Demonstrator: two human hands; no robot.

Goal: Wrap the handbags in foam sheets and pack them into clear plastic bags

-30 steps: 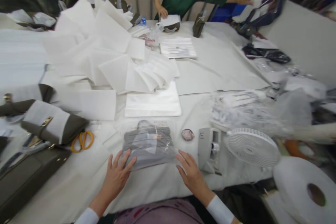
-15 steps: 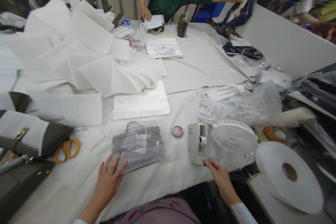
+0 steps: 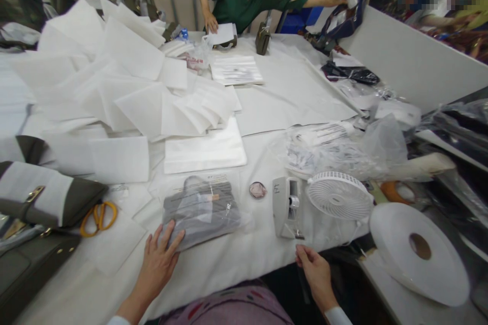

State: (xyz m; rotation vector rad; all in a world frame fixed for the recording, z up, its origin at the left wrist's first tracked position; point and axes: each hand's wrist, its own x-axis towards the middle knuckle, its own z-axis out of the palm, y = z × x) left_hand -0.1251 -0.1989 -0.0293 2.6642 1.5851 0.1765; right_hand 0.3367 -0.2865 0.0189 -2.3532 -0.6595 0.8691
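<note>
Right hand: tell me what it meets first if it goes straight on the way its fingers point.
Probably the tape dispenser: the right hand points up-table at its near end, close by; depth is unclear.

The person's left hand (image 3: pixel 158 264) and right hand (image 3: pixel 315 274) were bare, without rings or gloves. White sleeve cuffs showed at both wrists. A mauve garment with reddish marks covered the lap.

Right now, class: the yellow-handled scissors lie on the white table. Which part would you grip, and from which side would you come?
Grip the scissors by their yellow loops, which face the table's near edge and lie bare on the cloth. Come from above on the left hand side; it is nearer, though now resting flat on the bagged grey item. The blade end points away towards the olive bag, so it is probably harder to reach.
</note>
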